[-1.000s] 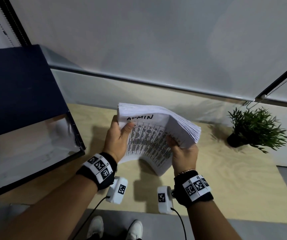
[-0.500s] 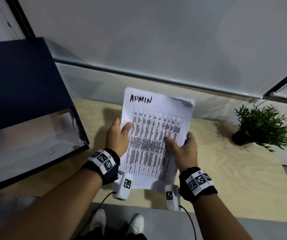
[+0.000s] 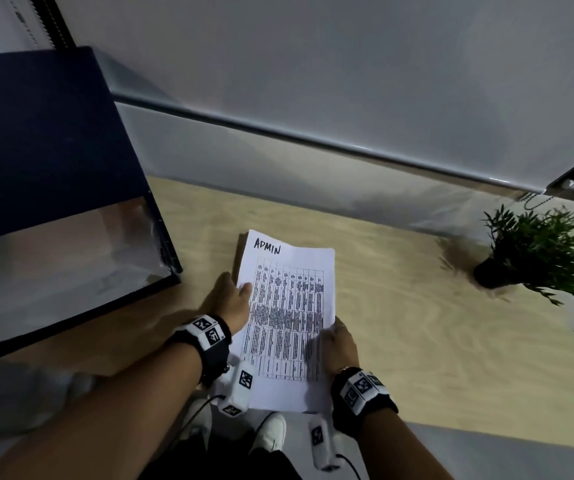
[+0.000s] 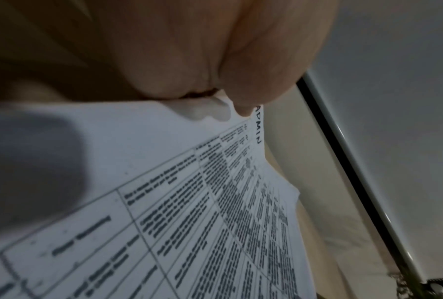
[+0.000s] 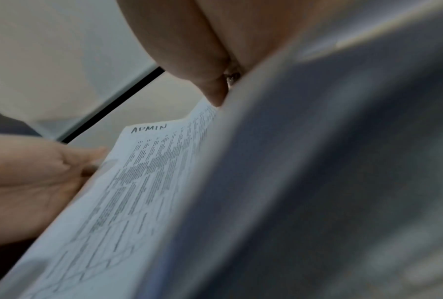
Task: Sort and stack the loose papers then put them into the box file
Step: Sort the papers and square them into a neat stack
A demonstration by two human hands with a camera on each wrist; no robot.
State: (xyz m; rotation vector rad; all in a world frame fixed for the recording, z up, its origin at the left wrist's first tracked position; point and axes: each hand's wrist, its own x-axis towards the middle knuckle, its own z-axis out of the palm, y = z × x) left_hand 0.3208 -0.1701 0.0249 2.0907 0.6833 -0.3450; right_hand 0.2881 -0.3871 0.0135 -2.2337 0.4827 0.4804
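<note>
A stack of white papers (image 3: 289, 317), its top sheet a printed table headed "ADMIN", is held over the near edge of the wooden table (image 3: 434, 306). My left hand (image 3: 232, 299) grips the stack's left edge, thumb on top. My right hand (image 3: 337, 344) grips the lower right edge. The left wrist view shows the papers (image 4: 215, 202) close up under my left hand (image 4: 189, 60). The papers (image 5: 138, 182) also fill the right wrist view, under my right hand (image 5: 210, 40). The dark blue box file (image 3: 46, 174) stands open at the left, its inside pale.
A small potted plant (image 3: 535, 251) sits at the table's right rear. A grey wall and window ledge (image 3: 313, 140) run behind the table. My white shoes (image 3: 271, 431) show below the table's near edge.
The stack was bent and fanned a second ago; it has since been straightened and lowered flat toward the table's near edge. Both hands kept hold of it throughout.
</note>
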